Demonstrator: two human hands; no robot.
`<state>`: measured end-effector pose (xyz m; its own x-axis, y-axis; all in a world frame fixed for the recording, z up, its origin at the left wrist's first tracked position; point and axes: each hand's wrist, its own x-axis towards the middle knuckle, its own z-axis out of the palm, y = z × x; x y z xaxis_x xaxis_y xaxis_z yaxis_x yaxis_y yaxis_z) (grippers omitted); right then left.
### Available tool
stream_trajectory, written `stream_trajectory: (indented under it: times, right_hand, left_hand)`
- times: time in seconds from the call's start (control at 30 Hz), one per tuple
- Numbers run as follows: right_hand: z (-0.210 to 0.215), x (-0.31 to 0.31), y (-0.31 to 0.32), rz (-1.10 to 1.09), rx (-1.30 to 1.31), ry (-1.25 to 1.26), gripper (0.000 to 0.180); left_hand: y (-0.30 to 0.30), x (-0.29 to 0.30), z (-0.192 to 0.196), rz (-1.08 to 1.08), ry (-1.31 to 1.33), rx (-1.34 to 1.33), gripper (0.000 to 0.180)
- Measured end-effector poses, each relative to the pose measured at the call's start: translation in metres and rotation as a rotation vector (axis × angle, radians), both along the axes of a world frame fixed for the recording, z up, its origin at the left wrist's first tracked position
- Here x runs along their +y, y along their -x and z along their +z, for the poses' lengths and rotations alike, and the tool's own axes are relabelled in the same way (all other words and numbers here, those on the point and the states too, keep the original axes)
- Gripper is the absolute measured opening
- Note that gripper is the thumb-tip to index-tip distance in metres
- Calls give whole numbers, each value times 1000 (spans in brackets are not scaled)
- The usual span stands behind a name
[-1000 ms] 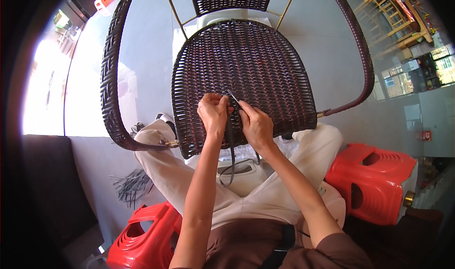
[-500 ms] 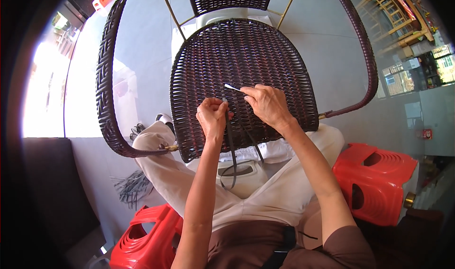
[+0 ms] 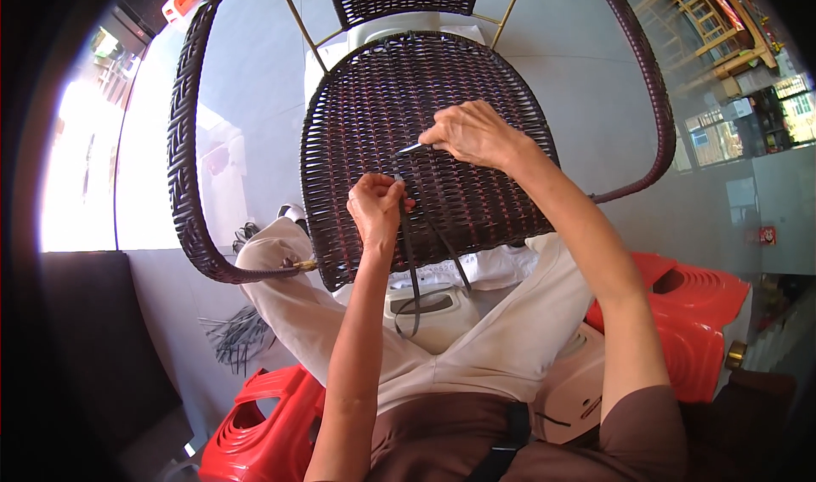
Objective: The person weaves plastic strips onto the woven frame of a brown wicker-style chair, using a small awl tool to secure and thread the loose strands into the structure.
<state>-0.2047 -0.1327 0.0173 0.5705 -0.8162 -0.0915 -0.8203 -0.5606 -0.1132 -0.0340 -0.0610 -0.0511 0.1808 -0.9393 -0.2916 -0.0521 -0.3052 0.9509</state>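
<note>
A large chair of dark brown woven wicker with curved armrests lies tipped against the knees of the person, and its woven seat panel faces the camera and fills the middle of the view. Under it is the pale grey tiled floor. The person sits with legs in light beige trousers; on the right side stands a red plastic stool with ribs, and a second red plastic stool is at the lower left. Between the knees stands a white plastic stool. On the floor at the left, near the left knee, lies a loose bundle of dark wicker strips. The right hand rests on the upper middle of the seat panel, and its fingers are closed in a pinch on the end of a thin dark flat wicker strand. This strand goes from the pinch down across the weave, passes the left hand, and hangs below the seat edge in a loop over the white stool. The left hand is lower on the panel, fingers curled shut around the same strand.
</note>
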Motion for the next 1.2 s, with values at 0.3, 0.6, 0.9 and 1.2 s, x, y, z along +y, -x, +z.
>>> stream_trajectory:
  times: [0.3,0.6,0.9,1.2]
  right_hand:
    - [-12,-18,16,-102,-336,-471,20]
    - [-10,0,17,-172,-263,-158,19]
    - [-40,31,3,-309,-542,-37,20]
    - [-45,57,-8,-370,-514,50,11]
  left_hand:
    - [-1,0,6,-21,-25,-38,11]
    - [0,1,0,-27,-4,-1,12]
    - [4,-1,3,9,-10,-3,8]
    - [3,-2,3,5,10,-107,8]
